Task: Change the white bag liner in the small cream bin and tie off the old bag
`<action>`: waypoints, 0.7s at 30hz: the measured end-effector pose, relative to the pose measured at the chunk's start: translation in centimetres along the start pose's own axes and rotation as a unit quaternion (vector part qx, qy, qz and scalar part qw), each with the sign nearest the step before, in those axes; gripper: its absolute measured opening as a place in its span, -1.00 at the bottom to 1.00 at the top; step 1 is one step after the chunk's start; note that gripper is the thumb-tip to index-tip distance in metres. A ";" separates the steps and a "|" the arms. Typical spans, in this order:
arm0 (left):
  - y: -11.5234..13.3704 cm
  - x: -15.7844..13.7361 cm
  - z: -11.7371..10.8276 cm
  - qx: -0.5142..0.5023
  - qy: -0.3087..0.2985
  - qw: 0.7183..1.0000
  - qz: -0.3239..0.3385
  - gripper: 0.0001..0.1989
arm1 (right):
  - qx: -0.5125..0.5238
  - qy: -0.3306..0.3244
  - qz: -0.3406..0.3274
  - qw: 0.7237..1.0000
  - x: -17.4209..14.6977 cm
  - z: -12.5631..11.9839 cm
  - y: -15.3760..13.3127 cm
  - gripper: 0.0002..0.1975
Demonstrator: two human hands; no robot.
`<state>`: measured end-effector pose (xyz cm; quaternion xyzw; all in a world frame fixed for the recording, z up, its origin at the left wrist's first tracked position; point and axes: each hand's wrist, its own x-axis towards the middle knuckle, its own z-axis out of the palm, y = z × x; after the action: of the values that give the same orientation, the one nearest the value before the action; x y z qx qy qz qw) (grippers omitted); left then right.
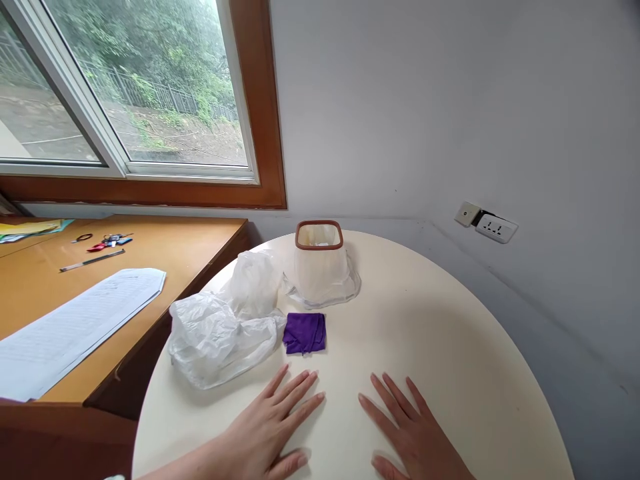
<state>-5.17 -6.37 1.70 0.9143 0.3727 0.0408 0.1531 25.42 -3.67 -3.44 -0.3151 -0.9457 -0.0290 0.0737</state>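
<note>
My left hand (273,427) lies flat on the round cream table (450,373), fingers spread and holding nothing. To its right, my right hand (407,427) rests palm down in the same way, its fingers apart. Just beyond my left fingertips is a folded purple cloth (305,333). A crumpled white plastic bag (215,340) sprawls to the left of the cloth, touching or almost touching it. Behind the cloth stands a small bin (320,267) with a brown rim, a pale liner bag draped over its outside.
A wooden desk (150,240) adjoins on the left, bearing papers (85,327), a pen (93,260) and keys (111,243). The table's far side meets a wall with a power socket (497,228). A window (150,87) is at the upper left.
</note>
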 end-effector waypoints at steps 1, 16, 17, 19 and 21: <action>0.0 -0.1 0.0 0.003 0.000 1.000 0.003 -0.38 | -0.004 0.007 -0.005 1.000 0.0 0.0 0.1 -0.35; -2.5 11.0 -0.6 -0.024 0.367 0.922 -0.120 -0.79 | 0.122 0.209 0.097 0.965 11.6 1.2 3.7 -0.71; -3.1 11.5 -0.9 -0.029 0.387 0.913 -0.125 -0.81 | 0.131 0.229 0.102 0.959 13.0 1.4 4.0 -0.71; -4.4 11.9 -1.2 -0.038 0.411 0.900 -0.141 -0.85 | 0.156 0.256 0.100 0.949 15.3 1.7 4.3 -0.72; -5.6 11.6 -1.1 -0.059 0.425 0.888 -0.167 -0.87 | 0.186 0.264 0.079 0.943 16.7 1.6 3.8 -0.74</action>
<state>-0.82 5.72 0.54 0.7234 0.5459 0.4210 0.0384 14.30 9.47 -2.33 -0.3510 -0.8530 0.0712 0.3796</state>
